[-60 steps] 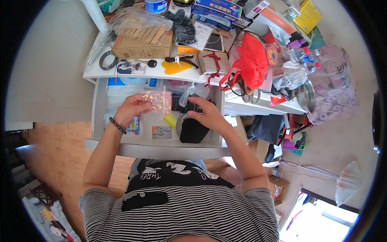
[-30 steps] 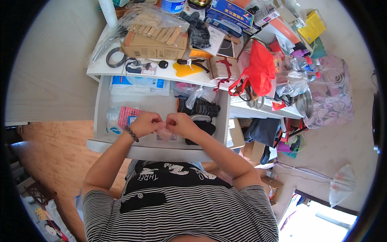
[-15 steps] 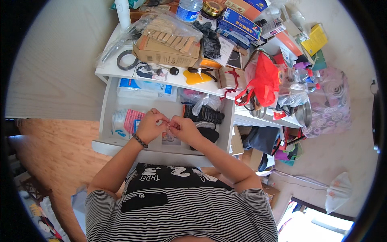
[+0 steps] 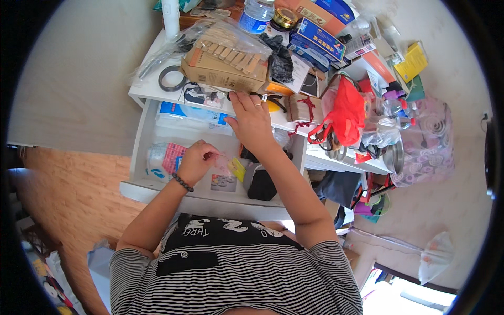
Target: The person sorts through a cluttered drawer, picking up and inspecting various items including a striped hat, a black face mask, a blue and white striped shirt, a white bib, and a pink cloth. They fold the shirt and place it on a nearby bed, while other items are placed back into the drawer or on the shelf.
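Over the open white drawer (image 4: 149, 192), my left hand (image 4: 194, 164) pinches a small clear pinkish plastic bag (image 4: 222, 164) by its edge. A yellow packet (image 4: 238, 169) and a small picture card (image 4: 223, 182) lie close to that bag, and a black-and-grey cloth item (image 4: 261, 182) is to their right. My right hand (image 4: 252, 119) reaches to the front edge of the white cabinet top, its fingers stretched out. Its fingertips cover most of a small black thing there; whether they grip it is hidden.
Blue-and-white packages (image 4: 191, 113) lie at the drawer's back. On the cabinet top are a tape roll (image 4: 171, 78), a cardboard box (image 4: 223, 73) with wooden pieces in plastic, a water bottle (image 4: 256, 16) and a red bag (image 4: 344, 113). A plastic-wrapped patterned bundle (image 4: 428, 139) stands at right.
My right hand has left my left hand and moved up and away to the cabinet top's edge. The pinkish bag now hangs from my left hand alone, and the yellow packet shows.
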A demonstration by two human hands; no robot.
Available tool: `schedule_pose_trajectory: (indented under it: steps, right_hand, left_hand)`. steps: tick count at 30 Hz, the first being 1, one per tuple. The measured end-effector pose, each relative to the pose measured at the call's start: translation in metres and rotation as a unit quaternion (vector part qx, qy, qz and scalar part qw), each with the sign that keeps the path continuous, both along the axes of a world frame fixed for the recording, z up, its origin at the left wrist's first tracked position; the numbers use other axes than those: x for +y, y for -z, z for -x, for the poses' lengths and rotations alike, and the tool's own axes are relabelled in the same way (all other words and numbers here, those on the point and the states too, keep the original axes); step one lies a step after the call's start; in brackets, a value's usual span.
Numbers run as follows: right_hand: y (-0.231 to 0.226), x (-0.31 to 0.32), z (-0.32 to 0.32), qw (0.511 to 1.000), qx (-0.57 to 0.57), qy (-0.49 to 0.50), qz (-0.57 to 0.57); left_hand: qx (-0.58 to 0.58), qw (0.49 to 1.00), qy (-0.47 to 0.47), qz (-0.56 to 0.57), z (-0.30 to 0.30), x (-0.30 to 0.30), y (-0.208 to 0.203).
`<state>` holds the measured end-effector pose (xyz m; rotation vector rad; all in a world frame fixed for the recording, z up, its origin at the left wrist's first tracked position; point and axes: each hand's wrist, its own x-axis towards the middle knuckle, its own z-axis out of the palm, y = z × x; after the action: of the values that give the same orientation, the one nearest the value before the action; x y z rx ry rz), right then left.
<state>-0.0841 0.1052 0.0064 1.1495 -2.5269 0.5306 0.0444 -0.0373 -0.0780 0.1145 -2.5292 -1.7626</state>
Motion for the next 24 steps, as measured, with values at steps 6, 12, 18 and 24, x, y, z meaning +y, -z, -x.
schedule_pose_trajectory:
  steps: [6,12,18,24]
  right_hand:
    - [0.016,-0.001,-0.001,0.997,0.033,0.034,-0.062]
    - [0.01,-0.004,0.0,0.998,0.029,0.039,-0.037]
    - [0.017,-0.001,0.001,0.997,0.057,0.05,-0.024]
    - [0.011,0.0,0.002,0.998,0.016,0.045,-0.035]
  left_hand:
    - [-0.011,1.0,-0.007,0.02,-0.001,-0.002,-0.006]
    - [-0.008,1.0,-0.02,0.01,0.0,-0.003,-0.001]
    - [-0.003,1.0,-0.016,0.018,0.0,-0.005,-0.006]
    - [-0.001,0.999,-0.025,0.028,0.001,-0.004,-0.006]
